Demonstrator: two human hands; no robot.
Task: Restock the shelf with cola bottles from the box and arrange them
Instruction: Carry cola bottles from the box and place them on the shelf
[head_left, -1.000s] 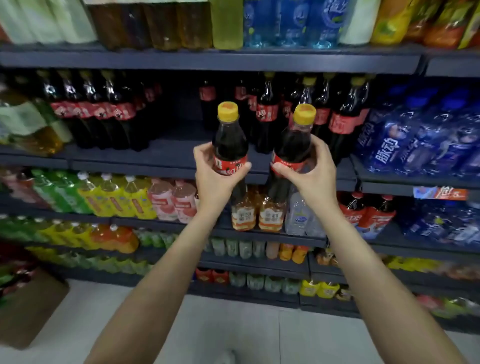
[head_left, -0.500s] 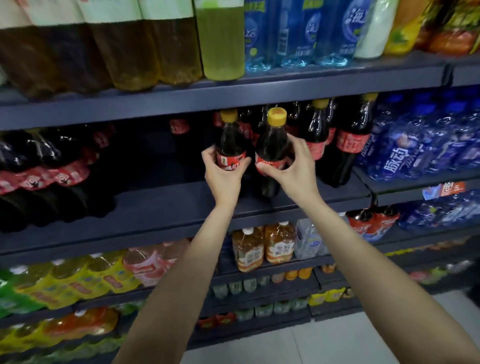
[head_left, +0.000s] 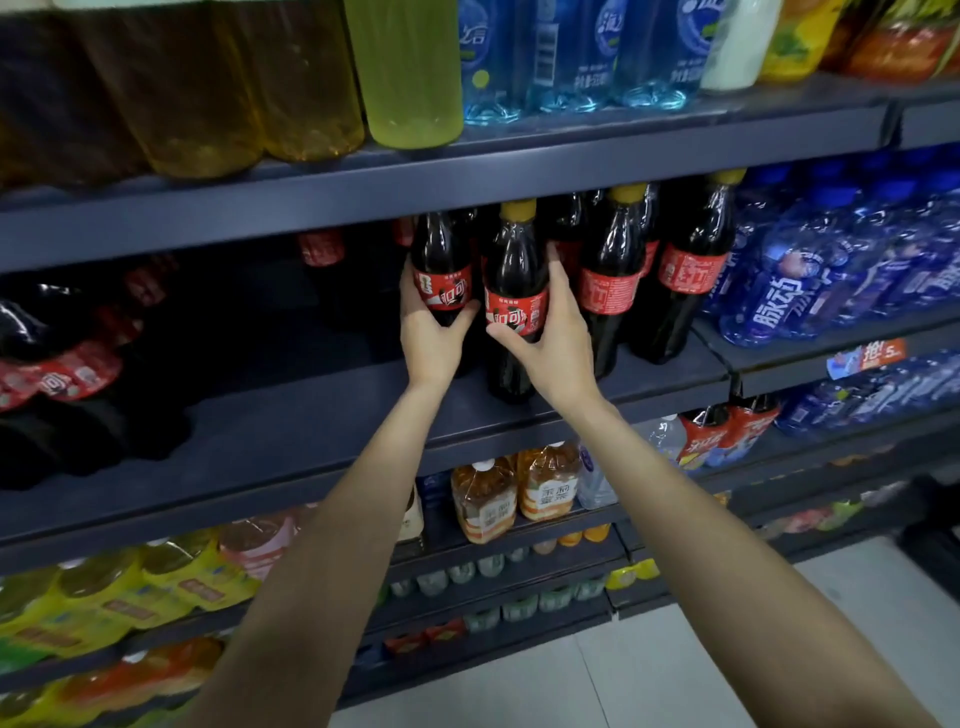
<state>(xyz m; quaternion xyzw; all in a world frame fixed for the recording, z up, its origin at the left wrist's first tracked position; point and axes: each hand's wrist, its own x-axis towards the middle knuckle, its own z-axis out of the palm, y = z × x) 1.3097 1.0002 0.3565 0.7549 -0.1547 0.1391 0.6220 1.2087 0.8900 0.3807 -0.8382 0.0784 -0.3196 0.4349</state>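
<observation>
Two bare arms reach up to a dark shelf (head_left: 322, 431) full of drinks. Each hand holds one cola bottle.

The left hand (head_left: 434, 338) has its fingers curled round the left cola bottle (head_left: 442, 260), with the thumb across the red label. This bottle sits a bit farther back on the shelf, and its cap is hidden under the shelf above.

The right hand (head_left: 553, 343) wraps round the right cola bottle (head_left: 515, 291). The thumb is under the red label and the fingers go up the right side. This bottle has a yellow cap and stands upright near the front edge of the shelf. The two bottles are just beside each other.

To the right stand more cola bottles (head_left: 613, 280) with yellow caps, in a close row. Farther right are blue bottles (head_left: 810, 275). At the far left of the same shelf are more dark bottles (head_left: 57, 364) with red labels. A wide bare part of the shelf lies between them and the hands.

On the shelf above stand big yellow and green drink bottles (head_left: 410, 73). Below are orange tea bottles (head_left: 514, 493).
</observation>
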